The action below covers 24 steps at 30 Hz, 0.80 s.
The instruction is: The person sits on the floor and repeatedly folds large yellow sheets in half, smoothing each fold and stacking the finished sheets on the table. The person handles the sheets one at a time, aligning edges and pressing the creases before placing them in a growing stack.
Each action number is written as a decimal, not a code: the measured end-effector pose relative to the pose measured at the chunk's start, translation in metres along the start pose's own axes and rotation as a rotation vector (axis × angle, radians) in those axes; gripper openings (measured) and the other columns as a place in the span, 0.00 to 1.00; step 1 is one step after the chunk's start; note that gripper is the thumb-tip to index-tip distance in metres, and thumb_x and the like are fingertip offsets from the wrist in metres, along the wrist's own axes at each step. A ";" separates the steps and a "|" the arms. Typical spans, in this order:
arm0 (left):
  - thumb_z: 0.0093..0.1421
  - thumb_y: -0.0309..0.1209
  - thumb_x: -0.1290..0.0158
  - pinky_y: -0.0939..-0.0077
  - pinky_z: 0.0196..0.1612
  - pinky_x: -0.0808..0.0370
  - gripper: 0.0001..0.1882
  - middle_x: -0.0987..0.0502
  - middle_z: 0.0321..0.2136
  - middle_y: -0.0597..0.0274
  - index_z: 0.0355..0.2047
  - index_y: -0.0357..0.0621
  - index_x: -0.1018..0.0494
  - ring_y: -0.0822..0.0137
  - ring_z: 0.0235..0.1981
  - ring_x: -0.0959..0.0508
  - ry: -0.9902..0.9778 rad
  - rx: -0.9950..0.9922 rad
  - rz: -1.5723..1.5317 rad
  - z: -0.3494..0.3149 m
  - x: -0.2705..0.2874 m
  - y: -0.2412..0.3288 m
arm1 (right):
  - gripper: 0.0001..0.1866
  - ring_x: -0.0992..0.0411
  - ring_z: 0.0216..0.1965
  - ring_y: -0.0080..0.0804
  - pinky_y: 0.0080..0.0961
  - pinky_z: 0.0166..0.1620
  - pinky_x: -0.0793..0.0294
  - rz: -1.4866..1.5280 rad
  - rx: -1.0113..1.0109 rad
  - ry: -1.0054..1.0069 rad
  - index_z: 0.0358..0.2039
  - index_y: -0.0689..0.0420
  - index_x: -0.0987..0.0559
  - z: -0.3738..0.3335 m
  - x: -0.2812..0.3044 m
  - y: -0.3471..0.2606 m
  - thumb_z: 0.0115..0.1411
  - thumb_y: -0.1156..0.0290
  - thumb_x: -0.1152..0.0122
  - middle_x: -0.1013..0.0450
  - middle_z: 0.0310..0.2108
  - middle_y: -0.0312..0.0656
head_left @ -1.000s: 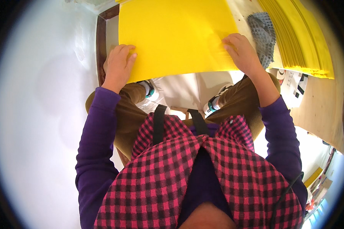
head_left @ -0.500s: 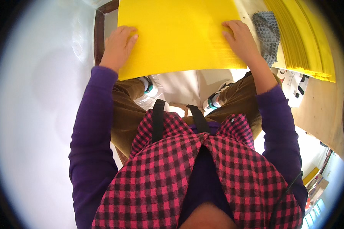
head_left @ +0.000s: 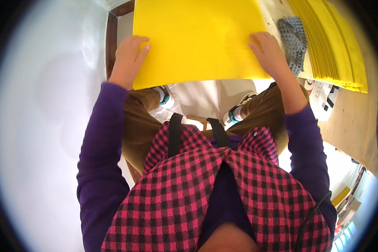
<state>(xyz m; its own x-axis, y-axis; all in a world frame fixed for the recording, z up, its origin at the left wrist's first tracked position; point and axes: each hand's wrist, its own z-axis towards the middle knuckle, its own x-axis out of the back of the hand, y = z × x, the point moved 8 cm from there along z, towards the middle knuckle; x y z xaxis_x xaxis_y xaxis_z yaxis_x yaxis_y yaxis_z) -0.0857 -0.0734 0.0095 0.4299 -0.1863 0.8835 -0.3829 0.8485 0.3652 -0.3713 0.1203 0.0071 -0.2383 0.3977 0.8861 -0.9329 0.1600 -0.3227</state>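
Note:
A broad yellow sheet (head_left: 197,46), seemingly the top of a flat pile, lies across the surface ahead of me. At its left edge is my left hand (head_left: 129,59), fingertips and thumb apart and just over the border. My right hand (head_left: 269,53) lies along the opposite edge, its fingers pointing inward on the yellow surface and its thumb apart from them. Neither hand appears to pinch or lift the sheet. Whatever lies beneath the top sheet is mostly hidden.
Beside my right hand lies a grey cloth (head_left: 293,44) with a triangle pattern. Farther right, a tall stack of yellow sheets (head_left: 336,50) rests on a wooden table (head_left: 353,126). A white wall (head_left: 42,126) stands close on my left. My legs are under the near edge.
Both hands have slid a little toward me along the sides of the yellow sheet. The view has shifted slightly; the sheet looks otherwise the same.

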 end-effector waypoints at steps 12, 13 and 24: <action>0.65 0.36 0.54 0.59 0.54 0.36 0.15 0.28 0.47 0.51 0.47 0.45 0.28 0.49 0.50 0.31 -0.049 -0.008 0.107 -0.006 -0.008 0.011 | 0.15 0.33 0.48 0.49 0.39 0.52 0.33 -0.005 -0.006 -0.040 0.43 0.61 0.24 -0.011 0.003 -0.006 0.59 0.65 0.44 0.28 0.44 0.48; 0.64 0.36 0.54 0.58 0.53 0.36 0.14 0.27 0.46 0.51 0.46 0.44 0.28 0.50 0.50 0.31 0.006 -0.042 0.110 -0.009 -0.005 0.016 | 0.15 0.33 0.48 0.49 0.39 0.52 0.33 0.001 0.002 -0.020 0.43 0.61 0.24 -0.018 0.004 -0.010 0.59 0.65 0.44 0.28 0.44 0.49; 0.62 0.35 0.51 0.55 0.53 0.38 0.14 0.28 0.48 0.54 0.46 0.46 0.28 0.52 0.51 0.31 -0.041 0.051 0.119 -0.013 -0.006 0.019 | 0.14 0.32 0.46 0.50 0.40 0.51 0.32 0.035 -0.115 -0.149 0.42 0.61 0.24 -0.026 0.005 -0.017 0.58 0.68 0.42 0.27 0.41 0.49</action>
<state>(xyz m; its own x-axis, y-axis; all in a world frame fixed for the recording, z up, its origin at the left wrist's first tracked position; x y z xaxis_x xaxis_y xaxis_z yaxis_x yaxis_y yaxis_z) -0.0845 -0.0501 0.0074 0.3453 -0.1066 0.9324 -0.4709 0.8397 0.2704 -0.3494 0.1427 0.0088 -0.3152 0.2684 0.9103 -0.8882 0.2545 -0.3825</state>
